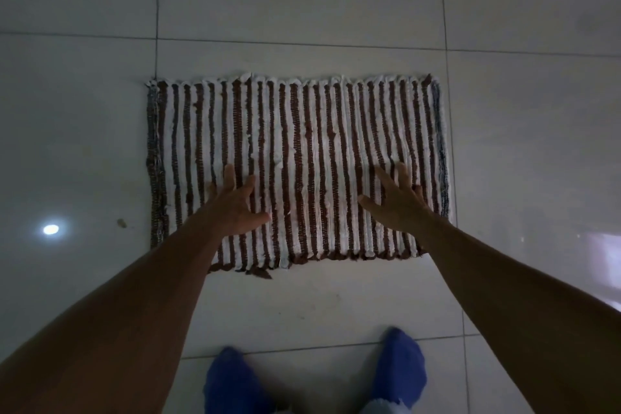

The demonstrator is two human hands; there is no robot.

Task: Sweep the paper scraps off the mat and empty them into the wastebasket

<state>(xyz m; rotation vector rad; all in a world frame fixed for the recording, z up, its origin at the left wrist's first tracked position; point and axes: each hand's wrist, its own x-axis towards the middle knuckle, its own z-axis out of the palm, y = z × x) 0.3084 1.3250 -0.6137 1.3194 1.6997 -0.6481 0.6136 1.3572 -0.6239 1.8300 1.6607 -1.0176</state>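
Both hands are down on the striped mat point(295, 151), which lies flat on the tiled floor point(302, 3): the left hand point(235, 205) on its near left part, the right hand point(396, 202) on its near right, fingers spread wide and gripping nothing. Blue-clad feet point(401, 366) stand just behind the mat's near edge.

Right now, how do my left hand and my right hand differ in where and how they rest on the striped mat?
The left hand lies on the left half of the mat, fingers angled up and to the right; the right hand lies on the right half, close to the mat's right edge, fingers angled up and to the left. The left thumb points right, the right thumb left. Both are open, fingers spread, palms down, empty, near the mat's near edge.
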